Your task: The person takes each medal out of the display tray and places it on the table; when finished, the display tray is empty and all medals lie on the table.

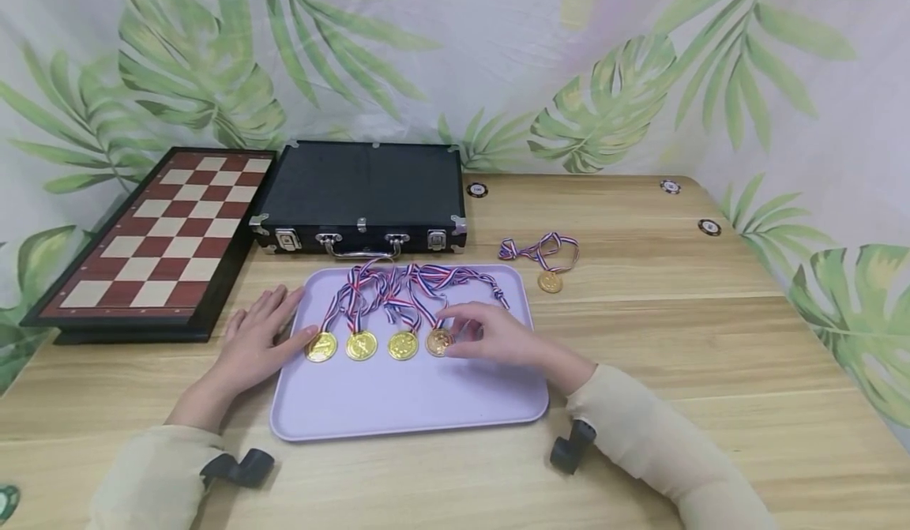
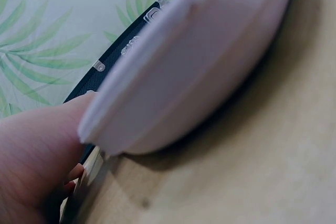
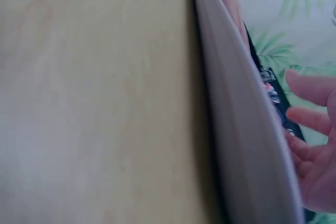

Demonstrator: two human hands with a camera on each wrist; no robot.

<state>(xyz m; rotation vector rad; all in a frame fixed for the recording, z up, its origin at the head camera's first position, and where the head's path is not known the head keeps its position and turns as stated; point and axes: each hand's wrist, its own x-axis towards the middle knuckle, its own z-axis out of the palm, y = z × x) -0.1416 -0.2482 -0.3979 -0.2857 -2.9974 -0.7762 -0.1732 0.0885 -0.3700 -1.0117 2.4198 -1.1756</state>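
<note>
Right hand (image 1: 490, 336) partly hides bronze-toned medal (image 1: 436, 344). Green chip (image 1: 7, 502) cut by head view's left edge. Tray (image 2: 184, 77) blurred in wrist views.

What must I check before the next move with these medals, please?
1. Tray on the table: ok.
2. Four medals in one row on the tray: ok.
3. Ribbons separated: not ok, bunched together.
4. Fifth medal on the tray: not ok, it lies on the table.
5. Right hand free of the rightmost tray medal: cannot tell, fingers partly cover it.
6. Left hand clear of the tray: not ok, thumb reaches over it.
</note>
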